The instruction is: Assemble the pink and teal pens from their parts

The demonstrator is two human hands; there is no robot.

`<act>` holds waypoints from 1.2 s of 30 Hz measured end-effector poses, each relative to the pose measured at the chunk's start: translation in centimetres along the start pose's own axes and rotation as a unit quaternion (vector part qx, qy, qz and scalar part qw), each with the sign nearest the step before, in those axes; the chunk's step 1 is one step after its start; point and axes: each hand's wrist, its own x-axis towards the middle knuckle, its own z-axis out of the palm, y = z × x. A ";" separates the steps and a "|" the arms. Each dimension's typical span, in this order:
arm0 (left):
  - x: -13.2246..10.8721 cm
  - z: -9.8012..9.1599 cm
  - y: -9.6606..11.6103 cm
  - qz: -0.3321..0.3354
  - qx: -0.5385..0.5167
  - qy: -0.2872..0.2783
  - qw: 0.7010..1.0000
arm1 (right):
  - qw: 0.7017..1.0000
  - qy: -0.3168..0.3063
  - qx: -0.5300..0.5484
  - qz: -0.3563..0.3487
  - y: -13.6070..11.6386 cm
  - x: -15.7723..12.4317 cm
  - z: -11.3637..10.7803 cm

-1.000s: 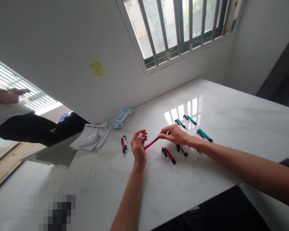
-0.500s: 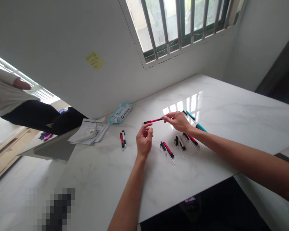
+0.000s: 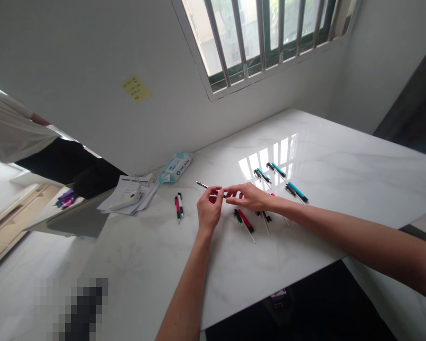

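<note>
My left hand [image 3: 209,208] and my right hand [image 3: 246,195] meet above the white marble table [image 3: 323,156], both pinching one pen [image 3: 203,185] whose dark tip sticks out to the left of my left fingers. The rest of that pen is hidden by my fingers. Just below my right hand lie a red pen part with a black clip [image 3: 245,220] and a thin refill. Two assembled pens [image 3: 178,206], one red and one white, lie to the left of my left hand.
Several teal pens [image 3: 296,190] lie right of my hands near the window's reflection. A wipes pack [image 3: 175,166] and papers [image 3: 128,199] sit by the wall. A person in a white top [image 3: 17,132] stands at the far left. The table edge runs close below my forearms.
The red pen, held raised in my right hand half a second ago, has come down; my left hand has closed on it and both hands now hold it together.
</note>
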 end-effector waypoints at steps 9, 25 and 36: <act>1.9 -4.4 -4.4 0.005 0.331 0.034 0.943 | 0.992 0.056 -0.109 -0.016 0.6 0.5 -3.3; 1.8 -7.2 -5.2 -0.118 0.444 0.139 0.877 | 0.979 0.118 -0.166 -0.025 2.2 0.9 -5.9; 1.9 -8.1 -5.7 -0.177 0.444 0.153 0.865 | 0.941 0.242 -0.233 0.044 4.1 1.0 -9.6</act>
